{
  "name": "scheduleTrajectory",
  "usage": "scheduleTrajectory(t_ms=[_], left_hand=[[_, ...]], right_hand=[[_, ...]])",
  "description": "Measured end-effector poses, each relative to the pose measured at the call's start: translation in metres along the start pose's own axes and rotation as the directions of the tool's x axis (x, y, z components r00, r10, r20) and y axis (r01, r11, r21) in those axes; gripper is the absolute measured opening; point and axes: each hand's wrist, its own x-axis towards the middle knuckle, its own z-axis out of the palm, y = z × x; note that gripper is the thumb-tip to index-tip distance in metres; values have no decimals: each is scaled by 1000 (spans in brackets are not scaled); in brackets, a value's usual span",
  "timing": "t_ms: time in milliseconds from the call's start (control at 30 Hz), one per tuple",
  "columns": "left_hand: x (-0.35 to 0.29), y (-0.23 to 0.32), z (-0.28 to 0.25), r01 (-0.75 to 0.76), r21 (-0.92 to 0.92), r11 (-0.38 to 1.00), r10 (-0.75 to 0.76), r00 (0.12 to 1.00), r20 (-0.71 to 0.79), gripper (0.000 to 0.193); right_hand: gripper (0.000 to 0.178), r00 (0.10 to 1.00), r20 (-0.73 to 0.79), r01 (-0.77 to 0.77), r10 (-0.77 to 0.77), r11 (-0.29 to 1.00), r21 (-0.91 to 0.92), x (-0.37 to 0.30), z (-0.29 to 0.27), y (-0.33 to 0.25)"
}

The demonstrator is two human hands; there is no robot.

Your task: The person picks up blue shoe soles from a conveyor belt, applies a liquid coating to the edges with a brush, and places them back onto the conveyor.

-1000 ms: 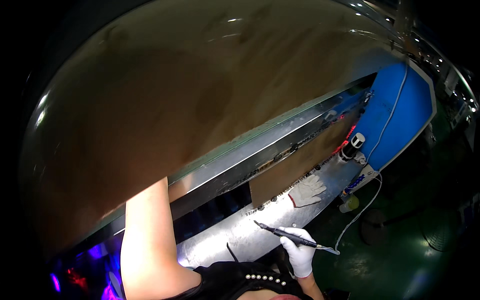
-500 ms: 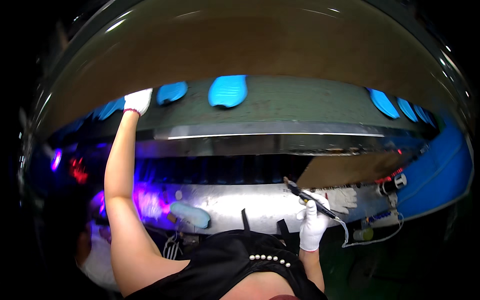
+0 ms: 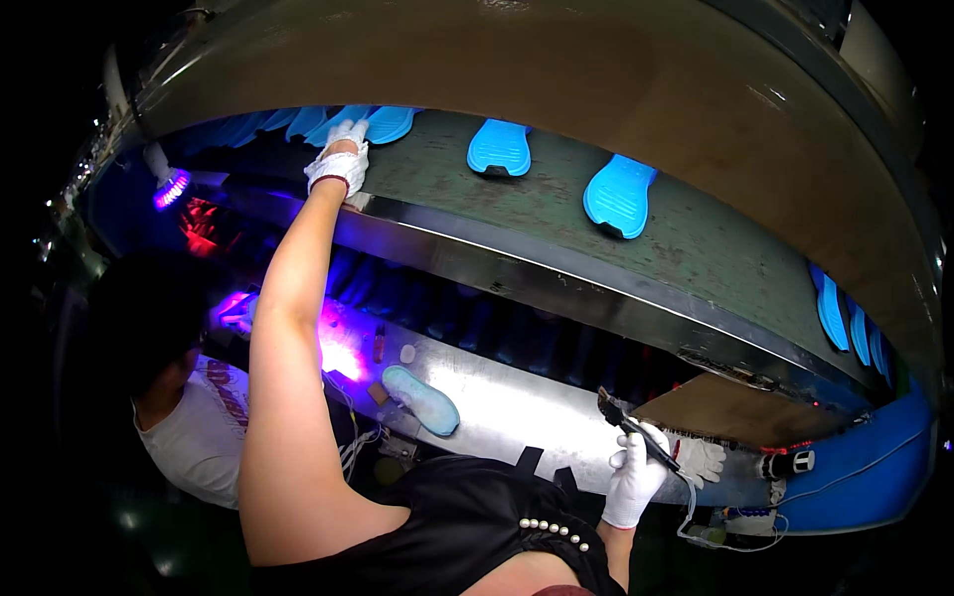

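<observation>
A row of bright blue shoe soles lies on the dark green belt. My left hand, in a white glove, reaches across to the row's near end. Its fingers look stretched and slightly apart against the soles; whether they grip one I cannot make out. Close to my body, my gloved right hand is closed round a black pen-like tool with a brush-like tip and a white cord. Two more soles, a nearer one and a farther one, sit apart on the belt.
A metal ledge below the belt carries a pale blue sole and a spare white glove. Purple light glows at left beside another person. A brown board leans under the belt's metal edge.
My view has turned left, bringing more of the soles and the other person into sight. My left hand's fingers now show against the row. My right hand keeps the tool.
</observation>
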Motion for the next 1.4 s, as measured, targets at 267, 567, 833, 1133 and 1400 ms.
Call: scheduleTrajectory(t_ms=[267,567,833,1133,1400], left_hand=[[-21,72,-64,-53,-294,954,39,998,-52,30],[-93,90,-77,-233,-745,625,20,959,-283,25],[-242,173,-171,-202,-789,-580,-556,806,202,68],[-280,196,-144,380,91,-921,389,877,283,96],[-349,295,-163,345,-253,-904,206,870,449,100]], right_hand=[[23,988,-125,89,-94,995,-43,-7,-10,8],[23,991,66,118,-114,992,-47,14,-11,-4],[19,997,44,54,-60,990,133,59,-33,-16],[16,961,245,-206,127,922,327,73,-39,-14],[21,874,484,24,-25,1000,8,76,54,-85]])
